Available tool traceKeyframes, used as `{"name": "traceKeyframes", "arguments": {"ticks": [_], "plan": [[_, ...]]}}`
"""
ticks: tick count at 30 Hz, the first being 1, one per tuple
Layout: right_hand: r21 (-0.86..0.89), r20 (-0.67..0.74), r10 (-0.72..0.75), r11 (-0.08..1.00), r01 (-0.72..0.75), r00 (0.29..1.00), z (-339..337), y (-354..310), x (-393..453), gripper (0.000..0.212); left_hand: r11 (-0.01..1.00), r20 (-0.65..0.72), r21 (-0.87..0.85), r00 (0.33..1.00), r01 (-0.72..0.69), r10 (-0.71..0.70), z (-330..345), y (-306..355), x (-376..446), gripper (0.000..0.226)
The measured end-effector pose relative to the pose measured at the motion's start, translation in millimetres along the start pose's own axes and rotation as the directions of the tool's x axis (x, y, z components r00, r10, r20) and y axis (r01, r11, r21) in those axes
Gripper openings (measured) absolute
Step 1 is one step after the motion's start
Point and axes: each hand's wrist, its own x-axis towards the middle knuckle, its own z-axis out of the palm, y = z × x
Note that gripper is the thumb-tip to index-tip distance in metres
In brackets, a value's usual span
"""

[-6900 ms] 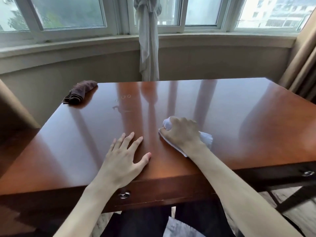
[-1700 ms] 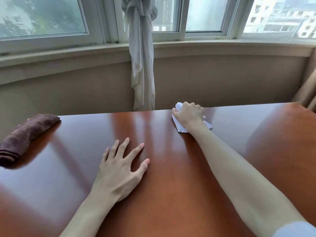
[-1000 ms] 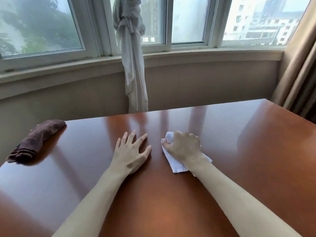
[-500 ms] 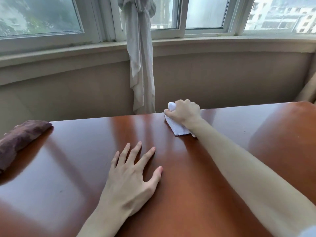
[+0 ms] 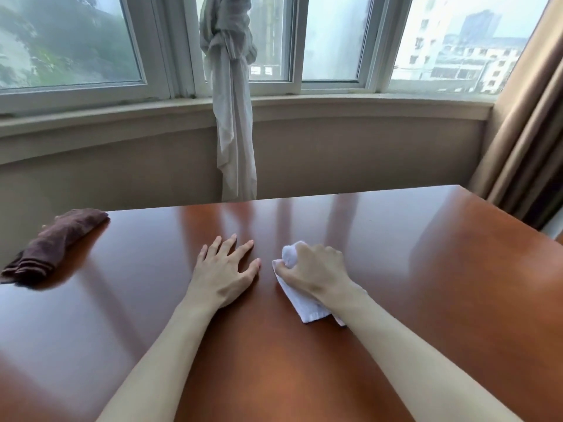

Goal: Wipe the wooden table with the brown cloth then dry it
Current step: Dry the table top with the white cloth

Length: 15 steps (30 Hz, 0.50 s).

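— Item one, hands: how do they lie?

— My left hand [image 5: 224, 274] lies flat on the tabletop [image 5: 426, 269], palm down, fingers straight and spread, its grip apart and holding nothing. My right hand [image 5: 315, 271] sits just beside it, knuckles up, fingers curled, its grip clamped on a white cloth [image 5: 304, 303]. One bunched end of the cloth pokes out past my knuckles; the rest trails flat under my wrist. Both forearms reach in from the near edge.

— Item two, the brown cloth?

— The brown cloth [image 5: 58, 243] lies folded near the far left corner, well apart from both hands, untouched.

— Item three, edges and room?

— Far edge runs below the window sill [image 5: 335, 106]; the right edge slants toward the tan curtain [image 5: 524, 132]. Bare wood lies open right of my right hand and between my left hand and the brown cloth. A knotted white curtain [image 5: 233, 117] hangs behind the far edge.
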Motion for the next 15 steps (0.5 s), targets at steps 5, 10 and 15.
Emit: {"name": "traceKeyframes", "arguments": {"ticks": [5,10,15], "plan": [[0.004,-0.058,0.055,0.998,-0.055,0.997,-3,-11,-76,0.039,1.000,0.011,-0.002,1.000,0.001,-0.001,-2,2,-5,0.066],[-0.053,-0.221,0.036,0.997,-0.049,0.975,9,-3,-35,0.043,1.000,-0.009,-0.004,1.000,-0.014,0.014,-2,-1,-3,0.071],[-0.047,-0.190,0.149,0.986,-0.161,0.970,23,32,79,0.044,1.000,-0.022,-0.009,1.000,-0.017,0.017,-1,0,-8,0.079]]}}
